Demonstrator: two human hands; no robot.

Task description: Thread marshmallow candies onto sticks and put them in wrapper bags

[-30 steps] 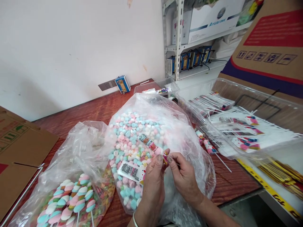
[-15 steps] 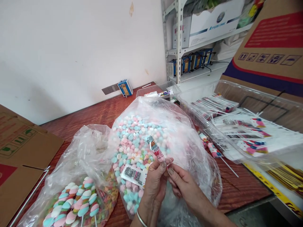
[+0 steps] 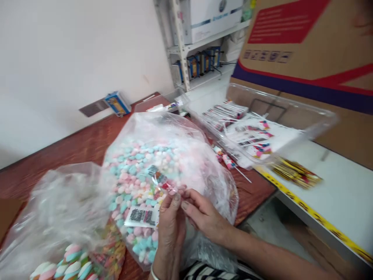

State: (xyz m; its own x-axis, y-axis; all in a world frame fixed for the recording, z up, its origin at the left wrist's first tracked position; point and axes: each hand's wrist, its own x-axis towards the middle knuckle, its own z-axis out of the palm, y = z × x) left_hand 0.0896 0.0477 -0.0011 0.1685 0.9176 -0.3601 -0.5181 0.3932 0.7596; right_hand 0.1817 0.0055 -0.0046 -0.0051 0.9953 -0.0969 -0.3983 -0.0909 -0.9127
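Observation:
My left hand (image 3: pixel 171 221) pinches the lower end of a small clear printed wrapper (image 3: pixel 159 179), which sticks up past my fingers. My right hand (image 3: pixel 205 217) meets it there, thumb and fingers closed at the wrapper's bottom; what they grip is hidden. Beneath both hands lies a large clear plastic bag of pastel marshmallows (image 3: pixel 128 182). A flat pack of printed white wrappers (image 3: pixel 142 216) rests on it, just left of my left hand. At lower left, marshmallow skewers (image 3: pixel 71 262) lie on a second plastic bag (image 3: pixel 72 194) with gummy rings.
To the right stands a clear plastic tray (image 3: pixel 305 114) with white sticks and printed wrappers. Gold twist ties (image 3: pixel 297 173) lie on the white table (image 3: pixel 344 194). A wrapped candy stick (image 3: pixel 229 161) lies beside the bag. A cardboard box (image 3: pixel 291 50) rises behind the tray.
The view has swung to the right, so the scene sits further left in the picture. Both hands stay together at the wrapper, which now leans more to the left.

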